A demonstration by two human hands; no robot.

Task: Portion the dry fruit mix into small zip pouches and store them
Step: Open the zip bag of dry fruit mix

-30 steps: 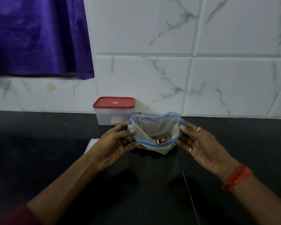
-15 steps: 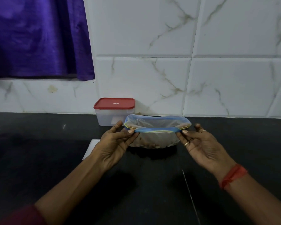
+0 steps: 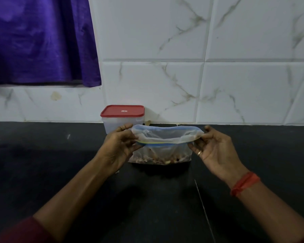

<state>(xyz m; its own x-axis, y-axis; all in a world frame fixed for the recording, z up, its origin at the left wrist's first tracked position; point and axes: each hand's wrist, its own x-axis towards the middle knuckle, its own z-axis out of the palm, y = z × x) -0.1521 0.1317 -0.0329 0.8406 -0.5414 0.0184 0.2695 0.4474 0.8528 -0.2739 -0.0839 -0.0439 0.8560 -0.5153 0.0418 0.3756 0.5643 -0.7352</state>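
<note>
A clear zip pouch with a blue and yellow zip strip stands on the black counter, dry fruit mix lying in its bottom. My left hand pinches the pouch's left top corner. My right hand pinches the right top corner. Between them the mouth is stretched wide and nearly flat, with a narrow gap still showing. A clear plastic container with a red lid sits just behind the pouch, against the wall.
The black counter runs the full width and meets a white marble-tiled wall. A purple curtain hangs at the upper left. A thin seam line crosses the counter near my right arm.
The pouch mouth, round and open a second ago, has been pulled sideways into a flat line. Both hands moved apart and slightly up, and the pouch now hangs more upright.
</note>
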